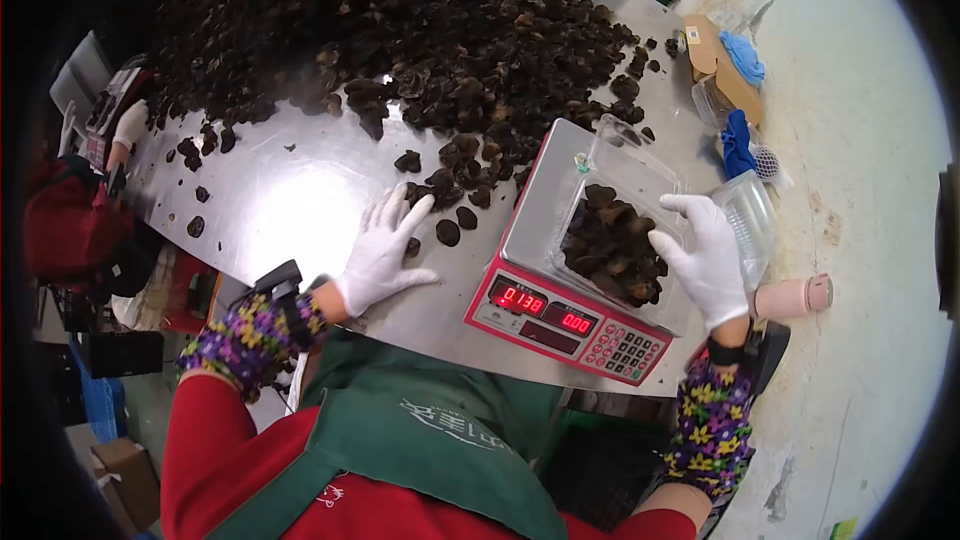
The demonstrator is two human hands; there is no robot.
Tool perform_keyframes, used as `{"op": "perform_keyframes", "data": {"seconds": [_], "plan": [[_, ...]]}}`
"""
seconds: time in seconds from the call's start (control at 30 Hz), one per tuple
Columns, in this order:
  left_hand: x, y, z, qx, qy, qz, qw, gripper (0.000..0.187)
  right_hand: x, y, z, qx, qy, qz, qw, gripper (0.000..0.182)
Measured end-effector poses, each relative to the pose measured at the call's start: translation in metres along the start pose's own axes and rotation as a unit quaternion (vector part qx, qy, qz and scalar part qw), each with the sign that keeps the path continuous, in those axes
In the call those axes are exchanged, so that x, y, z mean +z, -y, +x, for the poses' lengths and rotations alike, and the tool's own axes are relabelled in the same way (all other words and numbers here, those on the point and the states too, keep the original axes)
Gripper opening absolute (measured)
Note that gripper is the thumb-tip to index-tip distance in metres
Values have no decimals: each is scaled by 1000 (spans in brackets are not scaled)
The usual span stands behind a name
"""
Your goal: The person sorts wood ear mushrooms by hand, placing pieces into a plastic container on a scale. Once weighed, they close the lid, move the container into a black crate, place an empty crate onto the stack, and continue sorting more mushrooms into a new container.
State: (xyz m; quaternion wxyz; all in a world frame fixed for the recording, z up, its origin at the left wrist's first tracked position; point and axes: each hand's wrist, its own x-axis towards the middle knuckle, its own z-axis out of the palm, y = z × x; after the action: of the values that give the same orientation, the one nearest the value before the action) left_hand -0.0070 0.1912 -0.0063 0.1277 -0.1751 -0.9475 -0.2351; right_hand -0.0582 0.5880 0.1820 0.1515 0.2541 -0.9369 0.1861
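Head view: spreads the left hand over the metal table, near loose dark fungus pieces; has a red-fronted scale reading 0.138, bearing a clear tray of heaped fungus; curves the right hand at the tray's right side, thumb and forefinger apart, contact unclear.

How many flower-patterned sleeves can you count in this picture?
2: one flowered sleeve behind the left hand, another behind the right hand. Others may be hidden.
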Motion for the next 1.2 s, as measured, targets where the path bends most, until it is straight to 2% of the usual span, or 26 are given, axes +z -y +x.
{"op": "perform_keyframes", "data": {"seconds": [0.07,0.17,0.2,0.23,0.3,0.33,0.37,0.43,0.47,0.53,0.57,0.63,0.7,0.83,0.9,1.0,1.03,1.1,1.2], "plan": [[14,-3,27,1,-13,8,1000,108,-4,15,-16,-10,-7,-23,1000,32],[31,-10,60,10,-22,58,998,100,-13,29,-44,24,-61,3,998,32],[35,-8,68,21,0,68,997,91,-18,35,-54,52,-79,18,995,31],[37,-8,71,69,-61,92,992,71,-22,40,-64,82,-97,32,991,30],[31,-12,68,52,-52,40,996,48,-26,46,-82,127,-108,44,985,28],[33,-9,65,89,-76,57,992,33,-26,44,-91,130,-117,52,983,27],[25,-13,59,69,-27,29,997,28,-24,42,-99,129,-125,62,982,27],[27,0,51,49,-17,41,998,23,-23,38,-111,139,-133,72,979,26],[24,-1,50,51,-16,43,998,23,-22,37,-115,147,-134,71,977,26],[12,-4,49,-13,-65,-112,991,20,-21,37,-120,157,-136,74,975,26],[4,-12,51,-11,-65,-110,992,20,-21,37,-121,162,-139,80,974,25],[-16,-41,63,-37,-125,-221,967,20,-20,37,-123,168,-149,84,971,24],[-43,-85,82,4,-129,-227,965,21,-18,34,-123,170,-146,97,970,23],[-50,-161,125,129,-125,-299,937,23,-13,36,-117,137,-158,87,974,22],[-33,-184,144,215,-107,-255,937,24,-11,37,-118,132,-158,95,974,22],[-3,-201,160,255,-22,-105,961,30,-12,37,-125,142,-159,91,973,22],[2,-201,160,252,3,-62,966,41,-13,37,-128,151,-157,92,972,23],[3,-199,158,290,-54,-43,955,53,-17,35,-134,154,-158,80,972,22],[-23,-195,145,269,-77,-102,955,61,-21,33,-139,192,-154,92,965,22]]}}
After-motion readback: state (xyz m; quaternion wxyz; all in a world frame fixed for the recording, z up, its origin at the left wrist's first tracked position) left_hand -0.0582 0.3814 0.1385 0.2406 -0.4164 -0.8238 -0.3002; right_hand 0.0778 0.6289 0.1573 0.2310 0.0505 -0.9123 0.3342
